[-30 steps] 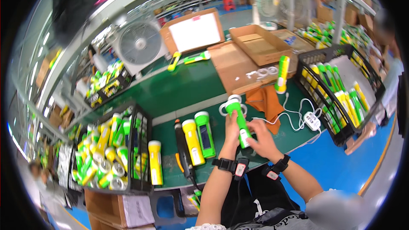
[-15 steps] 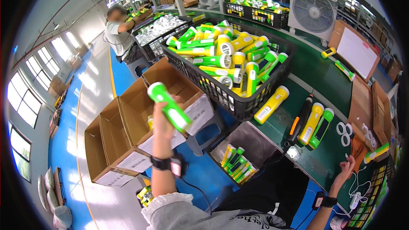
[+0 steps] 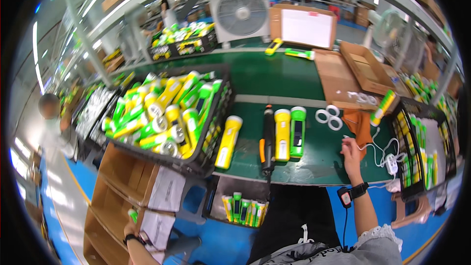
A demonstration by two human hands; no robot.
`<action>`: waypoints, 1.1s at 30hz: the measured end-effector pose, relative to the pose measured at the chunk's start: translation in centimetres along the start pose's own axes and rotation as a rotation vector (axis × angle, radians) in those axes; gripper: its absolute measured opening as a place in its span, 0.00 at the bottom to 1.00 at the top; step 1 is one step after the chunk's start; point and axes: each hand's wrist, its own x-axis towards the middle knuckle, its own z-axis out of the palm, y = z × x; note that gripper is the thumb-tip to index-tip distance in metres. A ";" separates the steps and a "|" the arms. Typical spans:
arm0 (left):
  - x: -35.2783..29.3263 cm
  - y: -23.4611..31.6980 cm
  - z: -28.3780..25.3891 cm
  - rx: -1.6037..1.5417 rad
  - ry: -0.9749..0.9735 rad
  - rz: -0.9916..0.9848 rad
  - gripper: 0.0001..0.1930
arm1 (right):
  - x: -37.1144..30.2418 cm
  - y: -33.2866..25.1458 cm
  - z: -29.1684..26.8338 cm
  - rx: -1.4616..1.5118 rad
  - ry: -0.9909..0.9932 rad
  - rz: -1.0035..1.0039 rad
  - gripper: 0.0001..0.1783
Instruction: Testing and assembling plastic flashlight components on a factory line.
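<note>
At the lower left, my left hand is closed on a green flashlight, only one end of which shows, in the divided cardboard box. Over the right part of the green workbench, my right hand pinches a small white piece, too small to make out. Beside that hand are an orange cloth and a white cable with a power strip. A yellow flashlight and a green flashlight lie side by side, with a black and orange electric screwdriver to their left.
A black crate heaped with yellow and green flashlights stands at left, another yellow flashlight beside it. Below the bench edge sits a bin of flashlights. White rings lie near the cloth; another crate is at right. A fan stands behind.
My left hand has lowered the green flashlight from above the cardboard box down into it. My view has swung to the right. My right hand stays near the cable, still pinching the white piece.
</note>
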 end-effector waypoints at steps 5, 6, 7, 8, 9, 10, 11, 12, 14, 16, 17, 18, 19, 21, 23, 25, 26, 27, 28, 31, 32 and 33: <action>-12.2 7.3 7.8 0.464 0.553 0.461 0.13 | 2.1 -3.8 -1.6 -0.180 -0.191 0.006 0.15; -15.0 7.8 8.8 0.536 0.683 0.541 0.11 | 3.4 -4.7 -1.8 -0.259 -0.286 -0.074 0.15; -17.7 8.0 9.5 0.609 0.819 0.617 0.10 | 5.2 -5.4 -1.7 -0.224 -0.330 -0.054 0.17; -19.7 8.7 10.7 0.674 0.944 0.700 0.08 | 7.4 -5.4 -2.1 -0.260 -0.374 -0.101 0.17; -21.4 9.5 11.8 0.737 1.074 0.784 0.08 | 9.7 -5.0 -2.1 -0.294 -0.418 -0.147 0.18; -23.0 10.4 12.4 0.631 1.176 0.911 0.08 | 12.3 -4.3 -1.7 -0.244 -0.447 -0.128 0.19; -24.4 11.1 13.4 0.508 1.269 1.030 0.08 | 15.6 -3.5 -1.2 -0.201 -0.476 -0.117 0.20; -26.7 11.7 14.9 0.520 1.279 1.031 0.08 | 19.1 -2.3 -0.6 -0.244 -0.490 -0.097 0.21; -31.8 11.8 18.4 0.546 1.243 1.000 0.07 | 27.1 0.5 1.5 -0.451 -0.479 -0.152 0.25; -34.0 11.4 21.6 0.589 1.155 1.013 0.06 | 33.2 3.5 3.3 -0.619 -0.415 -0.218 0.27; -33.7 10.3 22.5 0.613 1.143 1.043 0.06 | 36.0 4.9 4.9 -0.742 -0.310 -0.166 0.28; -33.8 9.2 23.5 0.671 1.126 0.882 0.05 | 38.7 6.0 6.7 -0.857 -0.206 -0.117 0.30; -33.8 7.9 24.6 0.721 1.112 0.721 0.05 | 41.0 6.7 8.6 -0.921 -0.222 0.013 0.36; -32.0 3.5 27.1 0.818 1.076 0.780 0.06 | 44.3 8.1 12.1 -0.952 -0.198 0.039 0.42; -30.5 1.1 29.6 1.057 0.901 0.910 0.08 | 46.6 11.2 13.5 -0.970 -0.094 -0.021 0.46; -30.7 1.7 33.0 1.064 0.863 0.975 0.08 | 47.9 12.4 14.4 -1.033 -0.236 0.132 0.48; -31.4 2.5 34.6 1.071 0.805 1.041 0.10 | 47.8 13.1 14.8 -1.072 -0.185 0.079 0.47; -32.0 3.3 35.1 1.075 0.807 1.030 0.10 | 47.8 13.6 15.0 -1.071 -0.195 0.076 0.47; -32.7 4.3 35.0 1.013 0.789 0.962 0.07 | 47.4 13.3 14.6 -1.079 -0.180 0.025 0.45; -35.2 6.7 35.0 0.876 0.765 0.811 0.05 | 47.0 12.2 13.9 -0.958 -0.197 -0.083 0.41; -35.5 8.0 35.2 0.731 0.815 0.877 0.04 | 46.7 11.7 12.9 -0.844 -0.207 -0.115 0.39; -35.6 9.0 35.4 0.582 0.858 0.938 0.04 | 46.0 11.0 11.9 -0.732 -0.217 -0.145 0.38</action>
